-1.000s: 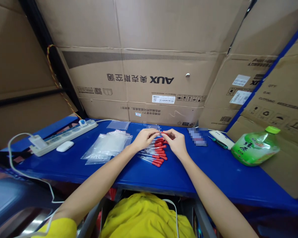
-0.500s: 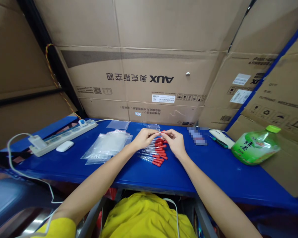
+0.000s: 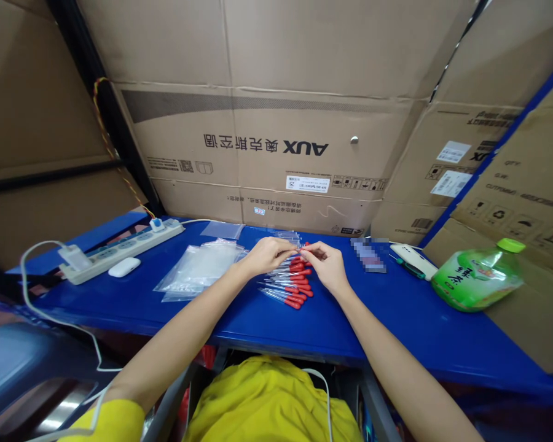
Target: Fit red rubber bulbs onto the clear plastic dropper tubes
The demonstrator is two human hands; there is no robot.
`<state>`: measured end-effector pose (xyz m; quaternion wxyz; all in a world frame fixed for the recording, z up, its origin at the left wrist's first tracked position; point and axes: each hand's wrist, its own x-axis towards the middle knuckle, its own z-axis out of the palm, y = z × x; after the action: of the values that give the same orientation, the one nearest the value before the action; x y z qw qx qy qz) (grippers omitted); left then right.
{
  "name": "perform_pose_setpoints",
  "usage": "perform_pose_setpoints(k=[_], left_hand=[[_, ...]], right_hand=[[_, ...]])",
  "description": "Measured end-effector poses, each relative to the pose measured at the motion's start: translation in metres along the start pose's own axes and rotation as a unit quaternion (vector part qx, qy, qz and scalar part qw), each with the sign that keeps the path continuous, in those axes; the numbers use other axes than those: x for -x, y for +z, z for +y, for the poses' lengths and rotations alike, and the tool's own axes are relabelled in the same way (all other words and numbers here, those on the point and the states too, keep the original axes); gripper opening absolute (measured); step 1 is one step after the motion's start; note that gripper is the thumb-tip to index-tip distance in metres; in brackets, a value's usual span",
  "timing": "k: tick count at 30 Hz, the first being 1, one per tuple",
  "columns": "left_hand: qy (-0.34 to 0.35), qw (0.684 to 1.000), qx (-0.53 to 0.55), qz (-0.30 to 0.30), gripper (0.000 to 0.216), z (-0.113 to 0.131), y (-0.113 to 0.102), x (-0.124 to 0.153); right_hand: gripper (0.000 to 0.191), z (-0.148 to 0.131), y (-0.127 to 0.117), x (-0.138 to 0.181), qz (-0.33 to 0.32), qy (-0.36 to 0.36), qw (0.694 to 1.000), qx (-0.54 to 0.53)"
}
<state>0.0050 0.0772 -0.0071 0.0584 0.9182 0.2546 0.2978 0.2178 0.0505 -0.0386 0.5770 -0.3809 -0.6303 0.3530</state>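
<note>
My left hand (image 3: 268,255) and my right hand (image 3: 326,263) meet fingertip to fingertip above the desk. Between them they pinch a dropper, of which only a little red at the bulb end shows; the fingers hide the rest. Both hands are closed. Below lies a pile of glass droppers with red rubber bulbs (image 3: 294,299), bulbs toward the right and clear tubes toward the left. Just behind my hands, several bare glass tubes (image 3: 287,235) lie on the blue desk.
Left of the pile are clear zip bags (image 3: 203,265) and a flat clear bag (image 3: 222,229). A white power strip (image 3: 124,250) and a white case (image 3: 124,267) sit farther left. To the right are a blurred-out item (image 3: 369,255), a pale tool (image 3: 413,261) and a green bottle (image 3: 478,279). Cardboard walls (image 3: 258,49) enclose the desk.
The view has shifted slightly. My fingertips have closed in around the dropper, so less of its red bulb shows. The pile looks unchanged.
</note>
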Motion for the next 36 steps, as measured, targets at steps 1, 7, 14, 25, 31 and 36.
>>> perform_pose_setpoints(k=[1,7,14,25,31,36], left_hand=[[0.002,1.0,-0.013,-0.006,0.036,0.0,-0.001,0.001],[0.008,0.998,-0.061,-0.004,0.036,0.0,-0.004,0.003],[-0.027,0.997,0.037,0.054,0.043,-0.001,0.0,-0.004],[-0.07,0.978,0.193,0.047,0.043,-0.001,-0.002,-0.004],[-0.066,0.977,0.201,0.023,0.043,-0.001,-0.003,-0.003],[-0.064,0.978,0.199,0.021,0.045,-0.002,-0.003,-0.003]], right_hand=[[0.031,0.001,-0.001,0.0,-0.008,0.002,1.0,0.002],[0.03,0.0,-0.007,-0.002,-0.039,-0.009,0.999,0.031],[0.034,-0.008,-0.009,-0.004,-0.033,0.001,0.999,0.012],[0.038,-0.011,-0.009,-0.004,-0.024,0.029,0.999,-0.037],[0.037,-0.015,-0.008,-0.003,-0.039,0.035,0.997,-0.048],[0.037,-0.012,-0.008,-0.003,-0.044,0.033,0.998,-0.039]])
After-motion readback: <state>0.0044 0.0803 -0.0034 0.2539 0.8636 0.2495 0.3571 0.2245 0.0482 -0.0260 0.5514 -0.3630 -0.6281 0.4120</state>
